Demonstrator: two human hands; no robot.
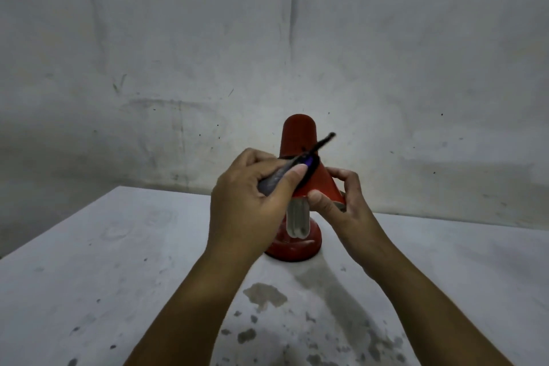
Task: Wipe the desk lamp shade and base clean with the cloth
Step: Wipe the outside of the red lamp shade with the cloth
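Item: red desk lamp, standing on a pale, stained table (89, 276) close to a marked grey wall (178, 38). Its conical shade (298, 140) is tilted toward us with a white folded-tube bulb (298, 221) hanging from its mouth above the round red base (292, 249). Our left hand (252, 196) has fingers and thumb curled round a dark cloth (285, 171) — bunched, greyish with a purple glint — and presses it against the left flank of the shade; a thin dark strand of the cloth flicks out above, blurred. Our right hand (341, 202) pinches the lower rim of the shade between thumb and curled fingers, steadying it. We judge the shade to be the step in hand; the base appears not yet wiped. Risks noted: the bulb sits exposed just beside both thumbs, so a stroke that slips off the rim could knock or crack it; hard pressure on the tilted shade could strain whatever joint holds it, which we cannot see, or tip the lamp on its small base; the loose strand could snag on the shade's top. Dark damp-looking blotches (264, 296) on the table near us — the base may skid if pushed across them.
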